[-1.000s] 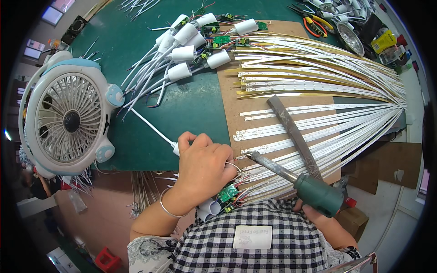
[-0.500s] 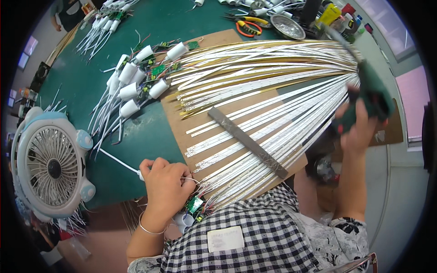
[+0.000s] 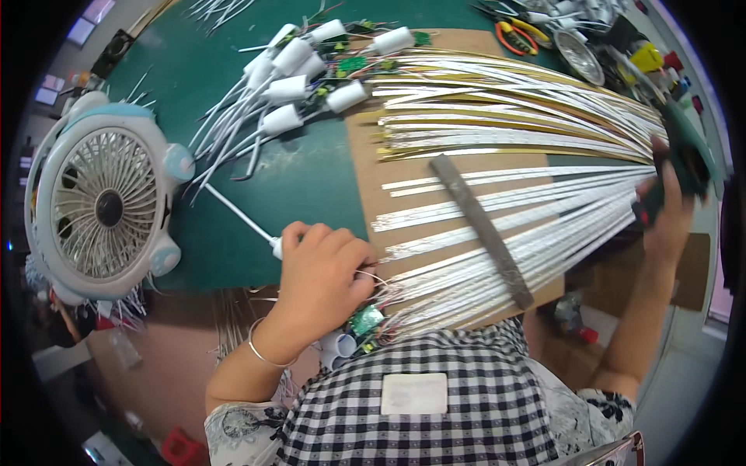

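My left hand is closed around a white cylindrical housing, mostly covered by my fingers. A white cable runs from it over the green table. Thin wires pass from my fingers toward a green circuit board beside my apron. My right hand grips a dark green pistol-grip tool at the far end of the strips; its exact kind is unclear. White LED strips fan out between my hands, some gold-edged, with a dark flat bar lying across the nearer ones.
A white and blue fan stands at the left. White housings with cables and boards lie beyond my left hand. Brown cardboard lies under the strips. Orange-and-yellow pliers and a metal dish are at the back right.
The whole view has shifted, so the table and both hands sit farther right and higher. My left hand keeps its hold on the housing; my right hand still grips the tool.
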Available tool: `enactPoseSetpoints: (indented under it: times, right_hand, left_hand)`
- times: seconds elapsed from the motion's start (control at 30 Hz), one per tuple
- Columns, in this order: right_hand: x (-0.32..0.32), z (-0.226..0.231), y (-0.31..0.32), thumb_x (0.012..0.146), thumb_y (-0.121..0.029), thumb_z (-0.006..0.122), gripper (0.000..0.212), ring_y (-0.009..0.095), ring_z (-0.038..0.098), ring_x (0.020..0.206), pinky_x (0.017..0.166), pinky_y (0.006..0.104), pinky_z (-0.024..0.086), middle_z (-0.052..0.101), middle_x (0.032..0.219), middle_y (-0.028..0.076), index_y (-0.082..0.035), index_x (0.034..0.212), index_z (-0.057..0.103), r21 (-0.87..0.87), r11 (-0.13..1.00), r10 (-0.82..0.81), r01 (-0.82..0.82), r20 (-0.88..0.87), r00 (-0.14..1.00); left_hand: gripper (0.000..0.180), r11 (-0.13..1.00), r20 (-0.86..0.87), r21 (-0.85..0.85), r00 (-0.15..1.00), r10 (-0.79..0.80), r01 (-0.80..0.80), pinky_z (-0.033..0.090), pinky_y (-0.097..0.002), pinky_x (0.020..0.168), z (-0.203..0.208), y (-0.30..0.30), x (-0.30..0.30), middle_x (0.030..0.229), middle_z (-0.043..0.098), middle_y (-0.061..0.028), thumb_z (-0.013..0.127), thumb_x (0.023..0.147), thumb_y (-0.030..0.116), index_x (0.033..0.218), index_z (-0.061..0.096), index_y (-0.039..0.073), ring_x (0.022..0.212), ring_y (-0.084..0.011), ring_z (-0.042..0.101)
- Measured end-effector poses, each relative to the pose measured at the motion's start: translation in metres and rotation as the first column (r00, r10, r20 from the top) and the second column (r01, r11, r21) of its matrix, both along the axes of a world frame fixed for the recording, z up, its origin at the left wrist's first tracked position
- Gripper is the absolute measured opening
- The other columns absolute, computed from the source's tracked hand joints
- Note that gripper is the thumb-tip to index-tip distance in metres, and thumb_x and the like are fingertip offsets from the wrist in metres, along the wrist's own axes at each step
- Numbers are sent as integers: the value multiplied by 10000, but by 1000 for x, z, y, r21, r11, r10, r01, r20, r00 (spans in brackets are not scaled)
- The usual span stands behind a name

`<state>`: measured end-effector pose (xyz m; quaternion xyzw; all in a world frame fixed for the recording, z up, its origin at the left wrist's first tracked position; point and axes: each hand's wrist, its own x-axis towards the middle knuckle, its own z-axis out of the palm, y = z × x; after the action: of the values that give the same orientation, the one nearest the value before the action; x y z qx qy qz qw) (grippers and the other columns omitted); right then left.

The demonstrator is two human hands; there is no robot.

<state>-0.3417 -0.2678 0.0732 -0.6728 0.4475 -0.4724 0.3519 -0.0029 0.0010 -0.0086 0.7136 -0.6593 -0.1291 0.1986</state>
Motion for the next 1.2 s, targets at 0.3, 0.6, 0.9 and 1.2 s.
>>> enactPoseSetpoints:
  times: [0.3,0.6,0.9,1.2]
  right_hand:
    - [-17,-42,138,858,-319,674,672,170,611,616,520,229,480,572,1273,200,60,1354,426,277,935,200,-220,100,975]
    - [11,-81,200,857,-315,686,674,231,644,658,565,300,533,574,1228,201,48,1349,405,647,631,288,-429,318,903]
    - [6,-91,189,888,-161,631,394,183,673,723,680,307,553,656,955,120,56,1200,527,552,562,676,-616,123,727]
    - [15,-84,192,903,-128,614,366,174,693,767,690,297,560,651,962,115,52,1213,538,591,576,635,-565,112,765]
  left_hand:
    - [129,997,-168,-34,983,-67,63,291,-425,905,2,5,11,807,633,47,762,706,120,781,662,152,875,-172,573]
    - [125,986,-36,-152,997,68,-73,288,-405,861,-7,-2,-4,696,587,50,760,684,109,737,655,152,751,-163,550]
    - [136,979,76,-197,995,69,-53,283,-443,886,-11,-7,-9,676,555,53,704,642,96,698,599,161,761,-166,543]
    - [134,984,95,-175,994,56,-39,282,-446,882,-13,-7,-8,681,557,54,700,633,105,700,601,167,761,-168,535]
